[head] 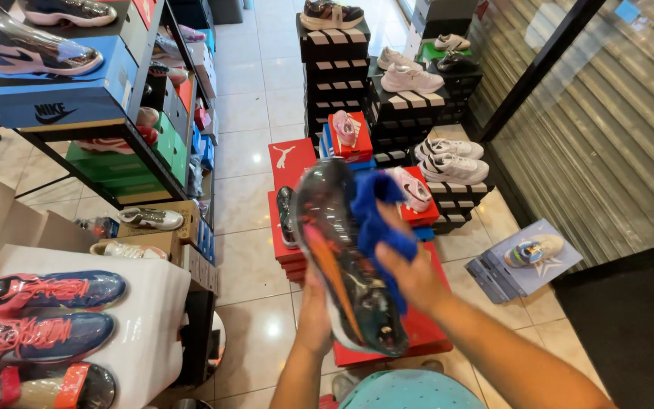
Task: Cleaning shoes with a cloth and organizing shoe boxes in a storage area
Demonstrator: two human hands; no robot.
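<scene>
My left hand (314,307) holds a plastic-wrapped sports shoe (342,254) from below, its dark sole with an orange streak turned up toward me. Against the right side of that shoe, my right hand (412,274) presses a bunched blue cloth (376,223). Both hands are raised over a stack of red shoe boxes (425,333) on the tiled floor.
Shelves of boxed shoes (62,83) run along the left. A white counter (149,318) at lower left carries several wrapped shoes. Stacks of black striped boxes (334,76) topped with sneakers stand ahead. A glass door and shutter (607,129) lie to the right, with a pale blue box (527,261) on the floor.
</scene>
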